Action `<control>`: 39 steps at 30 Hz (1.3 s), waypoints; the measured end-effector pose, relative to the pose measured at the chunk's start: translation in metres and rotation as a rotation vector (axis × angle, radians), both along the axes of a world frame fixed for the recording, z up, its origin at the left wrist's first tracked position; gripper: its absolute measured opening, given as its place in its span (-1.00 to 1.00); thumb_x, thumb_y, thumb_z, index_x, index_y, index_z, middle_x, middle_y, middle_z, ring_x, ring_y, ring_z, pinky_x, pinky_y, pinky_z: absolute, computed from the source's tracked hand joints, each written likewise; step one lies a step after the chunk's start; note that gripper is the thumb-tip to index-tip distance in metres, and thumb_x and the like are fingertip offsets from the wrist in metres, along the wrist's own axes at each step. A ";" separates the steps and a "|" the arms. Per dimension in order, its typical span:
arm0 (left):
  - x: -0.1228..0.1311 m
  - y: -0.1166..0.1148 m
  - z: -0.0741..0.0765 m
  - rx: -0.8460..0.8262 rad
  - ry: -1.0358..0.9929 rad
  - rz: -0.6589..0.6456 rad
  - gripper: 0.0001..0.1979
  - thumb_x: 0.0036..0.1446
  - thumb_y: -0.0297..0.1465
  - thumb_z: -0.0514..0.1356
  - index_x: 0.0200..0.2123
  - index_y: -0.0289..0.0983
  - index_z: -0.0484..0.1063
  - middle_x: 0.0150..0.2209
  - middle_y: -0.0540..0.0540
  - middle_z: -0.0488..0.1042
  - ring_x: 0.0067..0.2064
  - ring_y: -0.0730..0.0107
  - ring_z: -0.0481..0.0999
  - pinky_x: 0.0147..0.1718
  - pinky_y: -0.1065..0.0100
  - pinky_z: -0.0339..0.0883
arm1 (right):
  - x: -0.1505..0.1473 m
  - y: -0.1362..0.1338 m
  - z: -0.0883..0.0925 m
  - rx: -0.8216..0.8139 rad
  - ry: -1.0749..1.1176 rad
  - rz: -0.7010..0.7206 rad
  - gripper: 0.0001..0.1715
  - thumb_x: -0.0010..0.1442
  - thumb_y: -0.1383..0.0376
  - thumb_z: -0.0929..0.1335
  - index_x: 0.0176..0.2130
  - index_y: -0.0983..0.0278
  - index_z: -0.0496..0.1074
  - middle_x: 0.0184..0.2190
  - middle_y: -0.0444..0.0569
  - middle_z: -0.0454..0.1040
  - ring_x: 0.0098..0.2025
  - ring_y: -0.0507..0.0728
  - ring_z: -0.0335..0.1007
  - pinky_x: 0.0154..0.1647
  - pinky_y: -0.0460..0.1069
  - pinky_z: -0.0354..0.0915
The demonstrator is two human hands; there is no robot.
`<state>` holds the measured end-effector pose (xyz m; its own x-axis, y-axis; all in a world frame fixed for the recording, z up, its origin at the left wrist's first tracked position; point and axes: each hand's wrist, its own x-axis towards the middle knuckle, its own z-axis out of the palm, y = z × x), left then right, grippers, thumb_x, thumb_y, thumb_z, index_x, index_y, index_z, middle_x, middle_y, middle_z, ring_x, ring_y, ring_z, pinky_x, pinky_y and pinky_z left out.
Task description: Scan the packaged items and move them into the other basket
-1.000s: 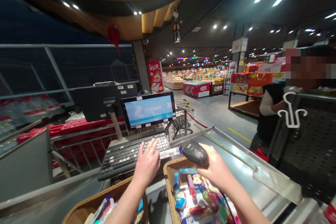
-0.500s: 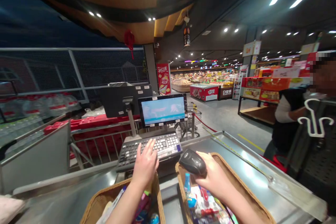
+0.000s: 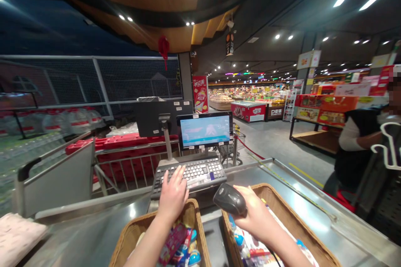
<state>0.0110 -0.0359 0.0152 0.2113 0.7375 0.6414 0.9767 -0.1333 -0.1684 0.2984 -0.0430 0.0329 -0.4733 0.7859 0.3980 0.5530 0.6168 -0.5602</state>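
Observation:
My left hand (image 3: 173,192) lies with fingers spread over the left part of a black keyboard (image 3: 203,171). Its forearm passes above a wicker basket (image 3: 200,221) of colourful packaged goods. A black barcode scanner (image 3: 229,198) is gripped in my right hand (image 3: 255,212), its head pointing left. The scanner is held above a second wicker basket (image 3: 300,217), which also holds packaged goods, partly hidden by my arm. Behind the keyboard stands a lit monitor (image 3: 205,130).
Both baskets rest on a metal checkout counter (image 3: 125,212). A folded pink cloth (image 3: 19,238) is at the left edge. A person (image 3: 360,146) in a dark vest is at the right, near a white hanger (image 3: 390,146). Metal railings (image 3: 134,167) stand behind the counter.
The whole view has swung slightly left, so the surroundings sit further right. My left hand stays over the keyboard, and my right hand still grips the scanner.

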 end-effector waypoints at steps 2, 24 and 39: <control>-0.004 -0.001 -0.002 -0.009 0.001 0.003 -0.84 0.14 -0.50 0.15 -0.24 -0.26 0.52 0.30 -0.28 0.29 0.31 -0.04 0.28 0.29 -0.22 -0.04 | -0.002 0.000 -0.002 -0.005 -0.004 -0.008 -0.51 -0.09 0.43 0.34 -0.11 0.20 0.50 -0.03 0.05 0.57 0.18 0.33 0.36 0.28 0.28 0.14; -0.033 -0.042 -0.029 -0.077 -0.030 0.044 -0.89 0.12 -0.49 0.16 -0.35 -0.26 0.50 0.28 -0.30 0.32 0.31 -0.03 0.29 0.29 -0.24 -0.02 | -0.020 -0.016 -0.006 -0.030 0.032 0.114 -0.54 -0.11 0.48 0.32 -0.16 0.22 0.49 -0.11 0.01 0.56 0.03 0.25 0.44 0.14 0.11 0.29; -0.050 -0.123 -0.103 -0.534 -0.200 0.074 -0.86 0.01 -0.43 0.22 -0.32 -0.21 0.56 0.23 -0.24 0.41 0.31 -0.04 0.28 0.34 -0.24 -0.17 | -0.028 -0.030 -0.019 -0.079 -0.078 0.111 -0.48 -0.10 0.42 0.34 -0.08 0.20 0.48 -0.01 0.05 0.55 0.11 0.32 0.41 0.26 0.25 0.18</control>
